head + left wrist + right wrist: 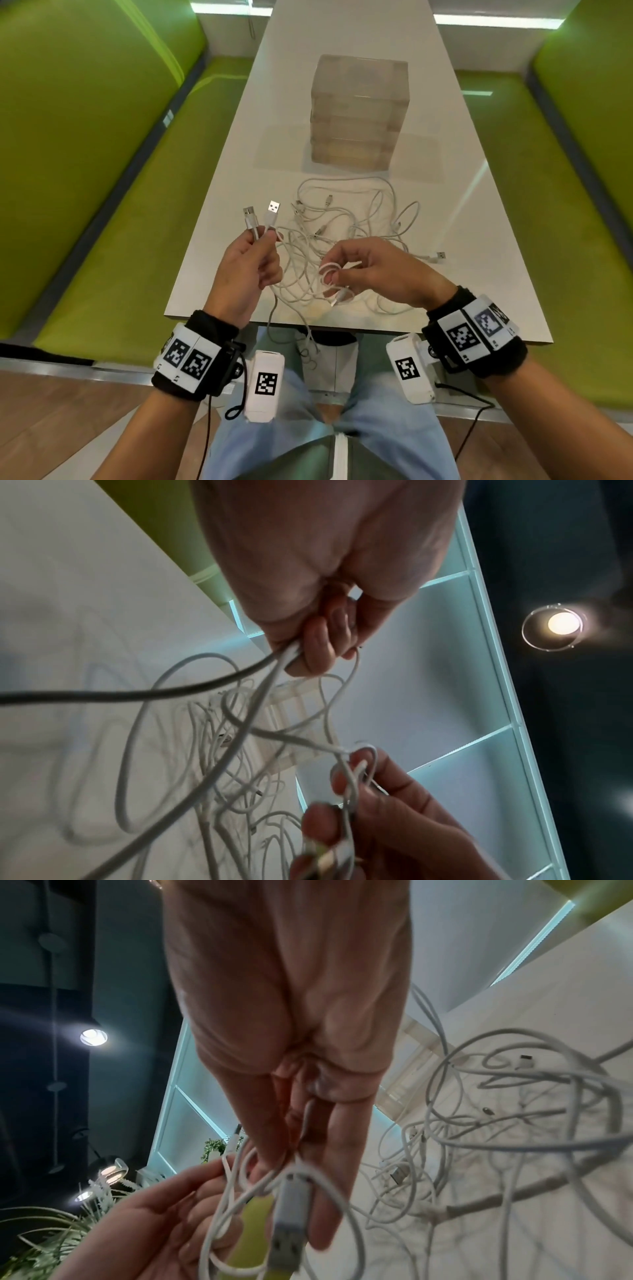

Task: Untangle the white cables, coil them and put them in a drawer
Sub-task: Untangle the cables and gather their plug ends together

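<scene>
A tangle of white cables [346, 233] lies on the white table [462, 205] in front of a translucent drawer unit [358, 113]. My left hand [255, 255] pinches two cable ends, their USB plugs [262, 214] sticking up above the fingers. In the left wrist view the left hand [318, 645] grips those cables from below. My right hand [346, 270] holds a small coil of white cable [330, 274] looped round its fingers, with a plug hanging beneath. That USB plug [289, 1229] hangs in front of the right hand's fingers [325, 1191]. Some cable hangs over the table's near edge.
Green padded benches [96, 192] flank the table on both sides. A loose USB plug [440, 256] lies at the right of the tangle. The drawers all appear closed. My legs are below the table's near edge, over a wooden floor.
</scene>
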A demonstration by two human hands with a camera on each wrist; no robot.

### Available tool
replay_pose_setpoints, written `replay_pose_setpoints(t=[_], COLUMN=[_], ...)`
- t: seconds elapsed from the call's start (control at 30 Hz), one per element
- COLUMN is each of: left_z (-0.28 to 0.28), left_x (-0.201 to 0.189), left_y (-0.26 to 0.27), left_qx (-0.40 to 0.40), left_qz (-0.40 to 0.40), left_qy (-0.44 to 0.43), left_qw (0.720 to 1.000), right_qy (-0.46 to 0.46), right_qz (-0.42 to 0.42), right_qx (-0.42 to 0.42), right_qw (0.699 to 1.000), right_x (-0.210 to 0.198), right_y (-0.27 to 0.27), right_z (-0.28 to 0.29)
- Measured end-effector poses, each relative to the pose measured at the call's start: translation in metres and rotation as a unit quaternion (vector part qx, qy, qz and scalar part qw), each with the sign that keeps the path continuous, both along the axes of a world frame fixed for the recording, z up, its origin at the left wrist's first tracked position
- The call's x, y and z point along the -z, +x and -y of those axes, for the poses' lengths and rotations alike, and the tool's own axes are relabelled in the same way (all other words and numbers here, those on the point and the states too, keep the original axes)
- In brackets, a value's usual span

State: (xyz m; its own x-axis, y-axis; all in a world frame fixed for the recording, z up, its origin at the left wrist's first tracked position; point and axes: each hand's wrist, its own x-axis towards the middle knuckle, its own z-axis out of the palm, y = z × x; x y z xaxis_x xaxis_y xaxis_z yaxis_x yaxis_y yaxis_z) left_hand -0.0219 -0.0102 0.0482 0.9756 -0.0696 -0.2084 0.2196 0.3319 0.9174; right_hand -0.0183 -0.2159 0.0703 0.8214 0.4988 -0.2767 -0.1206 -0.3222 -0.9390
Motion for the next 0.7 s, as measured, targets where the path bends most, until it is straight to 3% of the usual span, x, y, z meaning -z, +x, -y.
replay_pose_setpoints(t=[0.1,0.23,0.5,0.57,0.7], left_z=[-0.002,-0.005,-0.004,-0.004,-0.001], left_x=[0.001,-0.003,-0.006,-0.006,-0.007], left_y=[0.002,0.004,0.003,0.003,0.003], left_qx=[-0.027,-0.042,-0.039,-0.04,-0.029], left_qz=[-0.005,-0.025,-0.016,-0.017,-0.018], left_qy=[0.037,0.011,0.002,-0.003,-0.028], left_qw=[0.999,0.999,0.999,0.999,0.999], right_qy=[-0.044,-0.085,-0.268,-0.282,-0.195], right_qz=[-0.04,-0.088,0.013,0.021,0.023], right_qx=[-0.101,-0.196,-0.306,-0.29,-0.105], right_qw=[0.993,0.973,0.913,0.914,0.975], right_x=[0.005,0.016,0.033,0.027,0.017], right_y=[-0.005,-0.013,-0.028,-0.022,-0.01], right_z=[0.002,0.002,-0.007,0.002,0.008])
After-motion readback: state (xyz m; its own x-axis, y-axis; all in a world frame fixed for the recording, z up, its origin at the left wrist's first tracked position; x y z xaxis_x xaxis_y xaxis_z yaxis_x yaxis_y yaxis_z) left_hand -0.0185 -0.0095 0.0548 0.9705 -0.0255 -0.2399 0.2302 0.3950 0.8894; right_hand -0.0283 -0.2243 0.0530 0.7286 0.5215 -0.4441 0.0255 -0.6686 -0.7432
